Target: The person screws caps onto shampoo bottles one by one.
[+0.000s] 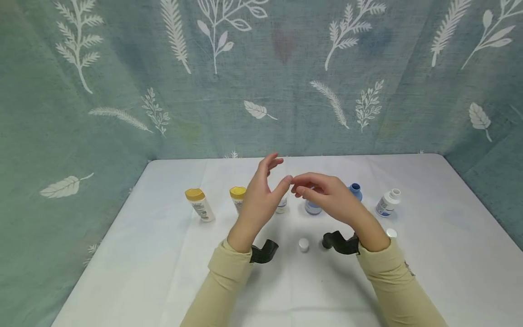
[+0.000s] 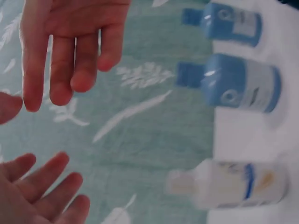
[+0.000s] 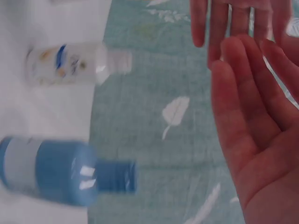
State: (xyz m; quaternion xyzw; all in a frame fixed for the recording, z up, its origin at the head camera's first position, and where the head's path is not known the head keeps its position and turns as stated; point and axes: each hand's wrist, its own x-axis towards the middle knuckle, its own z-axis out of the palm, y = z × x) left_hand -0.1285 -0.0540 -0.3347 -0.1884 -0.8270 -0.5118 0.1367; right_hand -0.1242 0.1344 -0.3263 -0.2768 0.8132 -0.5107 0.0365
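Note:
My left hand point(image 1: 258, 195) is raised above the middle of the table, thumb out and fingers loosely bent, holding nothing. From the right comes my right hand point(image 1: 328, 195), its relaxed fingers reaching towards the left thumb; whether they touch I cannot tell. Behind the hands stand a clear bottle with a label point(image 1: 281, 206), partly hidden, and a blue bottle point(image 1: 313, 208). A second blue bottle point(image 1: 356, 191), its mouth uncovered, is behind the right hand. In the left wrist view, the fingers of the right hand point(image 2: 81, 32) and left hand point(image 2: 39, 196) are apart and empty.
Two white bottles with yellow caps, one far left point(image 1: 201, 206) and one beside the left hand point(image 1: 237, 195), stand on the white table point(image 1: 163, 254). A white bottle point(image 1: 387, 203) without a cap is at right. White caps lie nearer, one central point(image 1: 303, 245), another near the right sleeve point(image 1: 391, 233).

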